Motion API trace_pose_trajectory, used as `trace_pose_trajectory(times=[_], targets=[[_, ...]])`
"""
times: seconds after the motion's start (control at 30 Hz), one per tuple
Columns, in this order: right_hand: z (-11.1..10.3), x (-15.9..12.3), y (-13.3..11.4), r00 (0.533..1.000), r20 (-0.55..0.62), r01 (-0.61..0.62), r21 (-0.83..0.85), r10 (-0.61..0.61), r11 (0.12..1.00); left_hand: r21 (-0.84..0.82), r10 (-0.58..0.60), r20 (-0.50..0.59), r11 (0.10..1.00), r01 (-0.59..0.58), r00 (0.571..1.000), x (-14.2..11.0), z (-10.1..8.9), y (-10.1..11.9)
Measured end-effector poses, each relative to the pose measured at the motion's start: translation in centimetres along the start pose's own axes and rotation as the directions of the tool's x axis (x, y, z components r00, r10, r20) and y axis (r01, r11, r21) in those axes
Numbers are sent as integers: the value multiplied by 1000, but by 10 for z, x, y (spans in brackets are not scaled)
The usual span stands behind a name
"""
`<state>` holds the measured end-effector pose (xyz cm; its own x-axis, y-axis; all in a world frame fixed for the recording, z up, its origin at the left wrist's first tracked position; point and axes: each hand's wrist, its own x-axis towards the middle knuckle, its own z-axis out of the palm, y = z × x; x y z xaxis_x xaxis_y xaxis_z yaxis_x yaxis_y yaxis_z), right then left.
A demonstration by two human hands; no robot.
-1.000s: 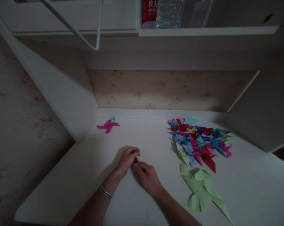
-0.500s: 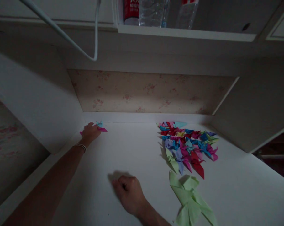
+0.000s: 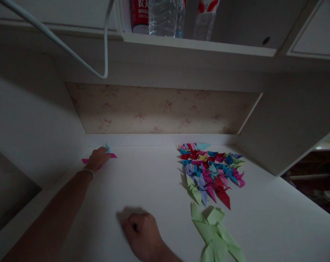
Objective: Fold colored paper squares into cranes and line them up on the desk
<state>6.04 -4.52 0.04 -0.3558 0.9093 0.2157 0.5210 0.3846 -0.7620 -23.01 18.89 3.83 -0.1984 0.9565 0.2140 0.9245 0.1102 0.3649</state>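
Note:
My left hand point(image 3: 97, 158) reaches to the far left corner of the white desk point(image 3: 154, 178) and lies on a magenta folded paper piece point(image 3: 112, 155) with a small light blue piece point(image 3: 107, 148) beside it. Its fingers are curled over the paper. My right hand point(image 3: 141, 233) rests near the front of the desk as a closed fist, and I cannot see anything in it. A large pale green folded paper point(image 3: 215, 234) lies just right of that hand.
A pile of several small coloured folded paper pieces point(image 3: 210, 169) covers the right middle of the desk. A shelf above holds water bottles point(image 3: 165, 16). A white cable point(image 3: 72, 40) hangs at upper left. Cabinet walls close in both sides.
My left hand left the right one and reached out to the magenta paper in the far left corner. My right hand stayed on the desk as a fist. The view shifted right.

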Motion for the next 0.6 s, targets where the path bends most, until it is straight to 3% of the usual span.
trace_pose_trajectory(times=[0.2,0.27,0.33,0.4,0.5,0.6], targets=[[1,1,1,998,-26,-49,113,52,992,-55,116,-170,990,-127,978,-14,-17,28],[1,2,2,997,-39,-60,174,68,983,-141,100,-239,981,-136,966,-31,-20,46],[1,4,3,994,-35,-91,309,107,947,-351,31,-268,928,-127,963,-56,-21,66],[1,7,4,983,12,-162,523,183,837,-551,-4,-216,826,-119,976,-88,-21,88],[-1,11,8,948,85,-253,788,308,561,-775,-18,-197,615,-145,980,-140,-20,116],[-8,12,12,921,33,-195,901,387,388,-874,-17,-152,469,-127,988,-185,-15,134]])
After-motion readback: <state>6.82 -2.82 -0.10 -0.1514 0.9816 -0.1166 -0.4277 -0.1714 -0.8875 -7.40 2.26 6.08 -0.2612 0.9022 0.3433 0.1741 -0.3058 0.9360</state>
